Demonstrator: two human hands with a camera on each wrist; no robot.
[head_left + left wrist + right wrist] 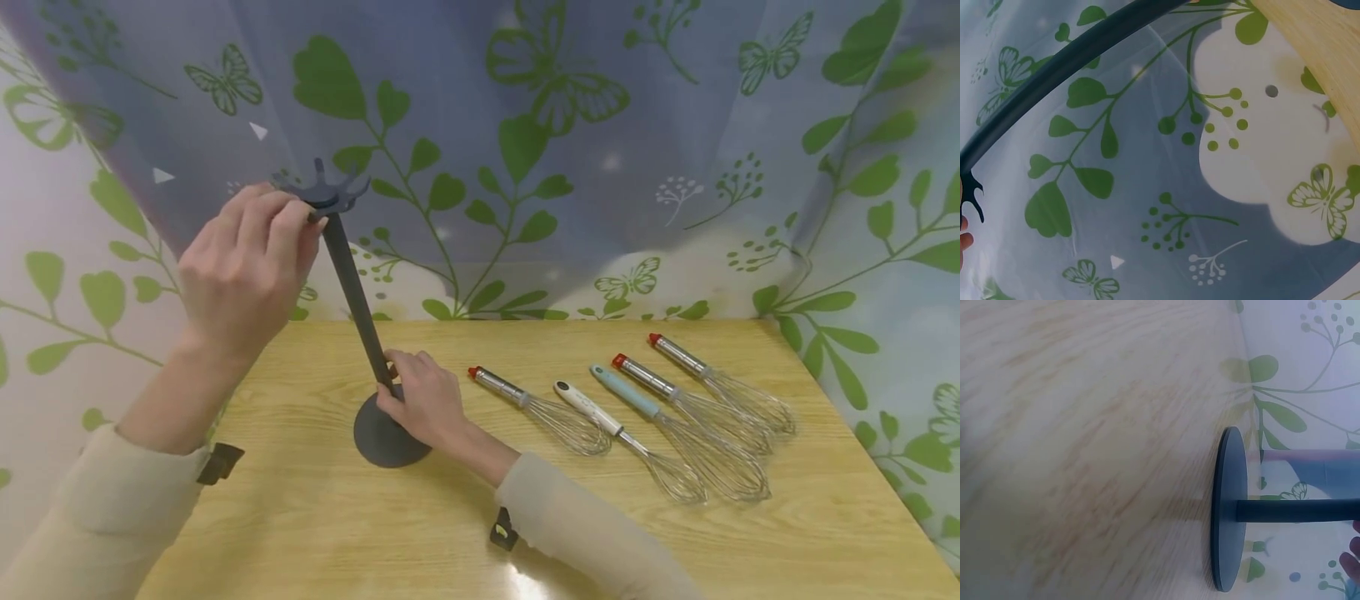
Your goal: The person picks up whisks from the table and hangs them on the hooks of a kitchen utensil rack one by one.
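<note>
A dark grey utensil stand (352, 287) rises from the table at the left in the head view, its pole leaning toward the upper left. Several upturned hooks (330, 193) crown it, and my left hand (251, 258) pinches the rim of this hook ring. Low on the pole, my right hand (427, 396) grips it just above the round base (382, 433). The left wrist view shows the pole (1066, 78) crossing diagonally, with fingertips (965, 240) by the hooks. In the right wrist view the flat base (1230, 509) appears edge-on, and fingertips (1350, 559) reach the pole.
Several whisks lie right of the stand: a steel one with a red tip (498, 385), a white-handled one (588, 407), a light-blue one (626, 390), and further red-tipped ones (678, 354). A curtain (465, 100) with leaves and butterflies hangs behind the wooden table (360, 533).
</note>
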